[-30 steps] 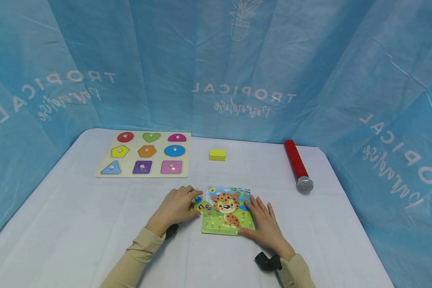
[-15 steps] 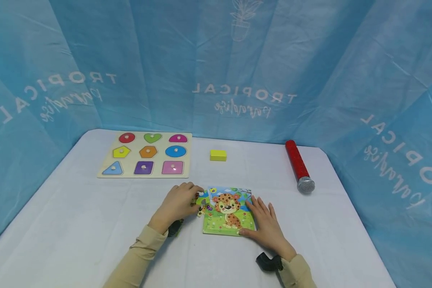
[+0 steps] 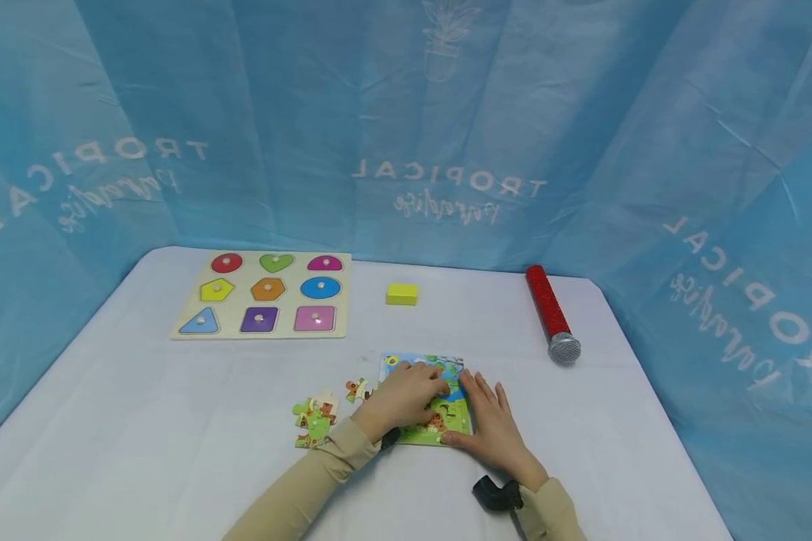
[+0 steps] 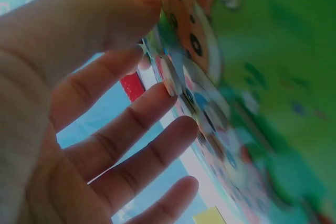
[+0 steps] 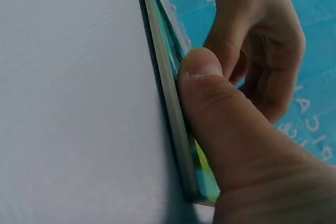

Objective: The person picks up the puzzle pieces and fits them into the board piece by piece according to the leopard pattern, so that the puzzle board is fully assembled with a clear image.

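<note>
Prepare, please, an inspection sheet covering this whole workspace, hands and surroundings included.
Surface: white tabletop, fabric-textured in the right wrist view.
Job's things: puzzle board, partly hidden; loose puzzle pieces to its left.
Clutter: shape board at back left, yellow block at back middle, red microphone to the right.
Left hand: over the puzzle board, grip unclear.
Right hand: touching the puzzle board's right side.
Cables: nothing seen.
Surroundings: blue curtain with mirrored lettering.

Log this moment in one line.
left hand: over puzzle board | right hand: at board's right edge | loose pieces: left of board
</note>
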Available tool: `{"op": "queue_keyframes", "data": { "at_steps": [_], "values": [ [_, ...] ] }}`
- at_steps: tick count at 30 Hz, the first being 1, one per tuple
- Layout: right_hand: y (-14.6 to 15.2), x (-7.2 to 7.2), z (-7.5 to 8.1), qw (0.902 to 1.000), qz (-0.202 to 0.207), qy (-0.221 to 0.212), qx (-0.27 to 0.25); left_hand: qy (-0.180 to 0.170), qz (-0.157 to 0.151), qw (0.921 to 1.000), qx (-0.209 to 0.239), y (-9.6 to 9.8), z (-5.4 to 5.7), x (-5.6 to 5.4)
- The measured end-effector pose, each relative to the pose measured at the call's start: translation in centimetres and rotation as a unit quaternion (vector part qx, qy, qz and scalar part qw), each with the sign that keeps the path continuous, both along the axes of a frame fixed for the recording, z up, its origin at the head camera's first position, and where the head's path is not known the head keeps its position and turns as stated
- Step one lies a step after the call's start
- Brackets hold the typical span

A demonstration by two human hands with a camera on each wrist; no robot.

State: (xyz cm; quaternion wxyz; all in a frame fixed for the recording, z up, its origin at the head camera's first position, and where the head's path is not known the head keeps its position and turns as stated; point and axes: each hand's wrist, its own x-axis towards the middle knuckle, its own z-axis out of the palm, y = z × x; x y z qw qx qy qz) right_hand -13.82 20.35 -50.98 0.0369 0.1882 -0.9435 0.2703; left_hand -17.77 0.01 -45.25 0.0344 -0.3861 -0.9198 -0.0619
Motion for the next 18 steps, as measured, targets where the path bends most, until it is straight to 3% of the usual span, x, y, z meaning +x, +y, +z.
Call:
{"op": "queue_keyframes", "data": {
  "at_steps": [12,15,18],
  "values": [
    [-0.3,0.0,0.3,0.9999,0.001,-0.006,0.009,0.034,0.022,0.9981,-0.047,0.9,-0.1,0.6],
    [-0.2,0.0,0.3,0.9999,-0.001,-0.005,0.015,-0.001,0.031,0.9982,-0.051,0.5,-0.2,0.8],
    [-0.3,0.0,0.3,0.9999,-0.003,-0.004,0.016,-0.083,0.041,0.9946,-0.046,0.0,-0.4,0.9]
  ]
}}
